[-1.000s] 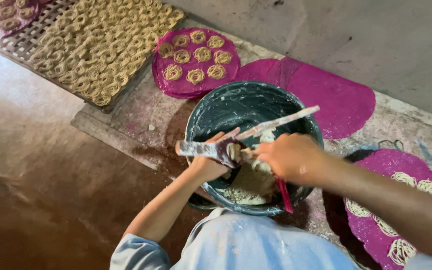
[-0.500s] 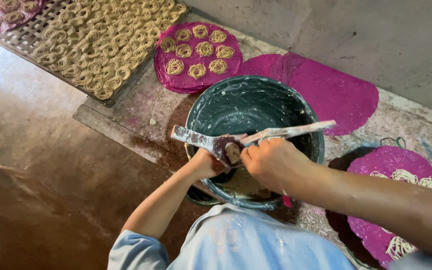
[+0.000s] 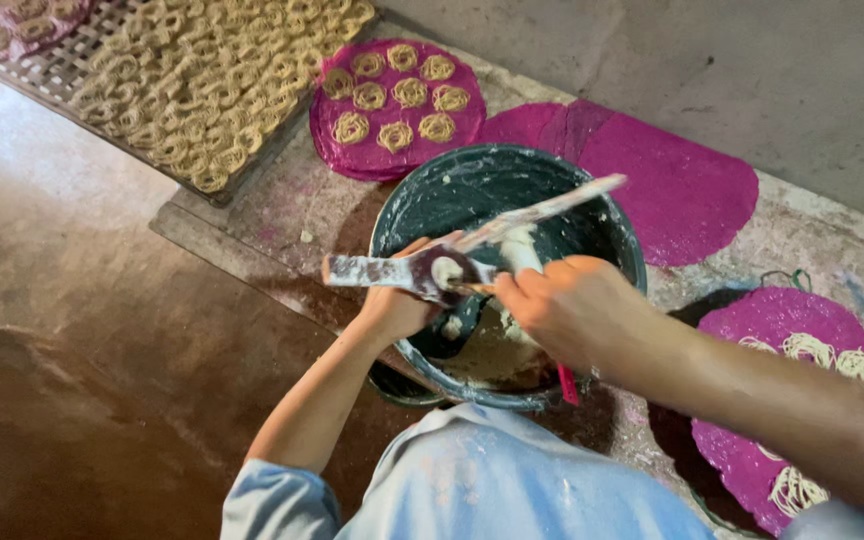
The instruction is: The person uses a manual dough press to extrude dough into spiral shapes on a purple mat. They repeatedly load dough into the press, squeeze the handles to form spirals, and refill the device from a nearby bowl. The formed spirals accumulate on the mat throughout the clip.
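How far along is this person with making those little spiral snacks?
Done: a mesh tray crowded with coils and one pink mat holding eight. In hand: the left hand grips a dough-smeared press while the right hand works at it over the bucket. Left: dough remains inside, and another pink mat lies bare.

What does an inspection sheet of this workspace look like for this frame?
Surface: stained concrete floor, wet patches.
Job's things: dough-smeared press over dark bucket holding pale dough.
Clutter: magenta round mats, one with seven dough spirals; mesh tray full of spirals.
Grippers: left hand grips press; right hand packs dough into it.
Cables: nothing seen.
Surroundings: grey wall.
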The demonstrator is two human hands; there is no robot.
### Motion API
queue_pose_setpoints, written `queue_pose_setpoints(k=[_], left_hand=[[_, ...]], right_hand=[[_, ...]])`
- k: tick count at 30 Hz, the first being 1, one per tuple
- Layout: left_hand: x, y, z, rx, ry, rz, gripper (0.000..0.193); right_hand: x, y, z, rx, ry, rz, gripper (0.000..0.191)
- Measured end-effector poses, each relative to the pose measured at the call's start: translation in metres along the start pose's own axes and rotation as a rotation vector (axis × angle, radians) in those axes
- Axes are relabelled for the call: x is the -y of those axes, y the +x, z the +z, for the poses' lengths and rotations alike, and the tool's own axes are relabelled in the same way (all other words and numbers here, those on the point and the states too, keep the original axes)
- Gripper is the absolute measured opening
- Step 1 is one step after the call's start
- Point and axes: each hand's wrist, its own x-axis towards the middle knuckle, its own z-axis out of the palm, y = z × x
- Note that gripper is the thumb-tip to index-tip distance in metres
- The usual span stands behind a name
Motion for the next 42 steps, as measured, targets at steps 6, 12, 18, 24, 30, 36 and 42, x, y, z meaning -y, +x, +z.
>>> queue_pose_setpoints(k=[6,12,18,24,30,36,42], left_hand=[[0.067,-0.004,-0.008,-0.302,-0.458,-0.239,0.032],[0.022,-0.017,0.062,-0.183,-1.263,-0.555,0.047],[-0.083,-0.029,0.138,0.391,-1.371,-0.537,0.06],[-0.138,-0.004,0.155,0.507,-0.728,0.198,0.046],[-0.175,-0.014,0.19,0.779,-0.306,-0.097,0.031],[-0.185,-0.013,0.246,0.916,-0.865,0.133,0.038],[-0.208,0.018,0.323,0.979,-0.6,-0.08,0.04]], right_hand=[[0.003,-0.058,0.041,0.503,0.362,0.384,0.044],[-0.001,-0.069,0.097,-0.036,0.936,0.384,0.053],[-0.002,-0.119,0.117,-1.079,2.061,0.175,0.095],[-0.008,-0.232,0.117,-0.987,1.894,0.443,0.096],[0.023,-0.3,0.11,-0.762,0.657,0.153,0.036],[0.038,-0.331,0.109,-0.652,0.77,0.461,0.062],[-0.001,-0.445,0.13,-0.289,1.594,0.644,0.109]])
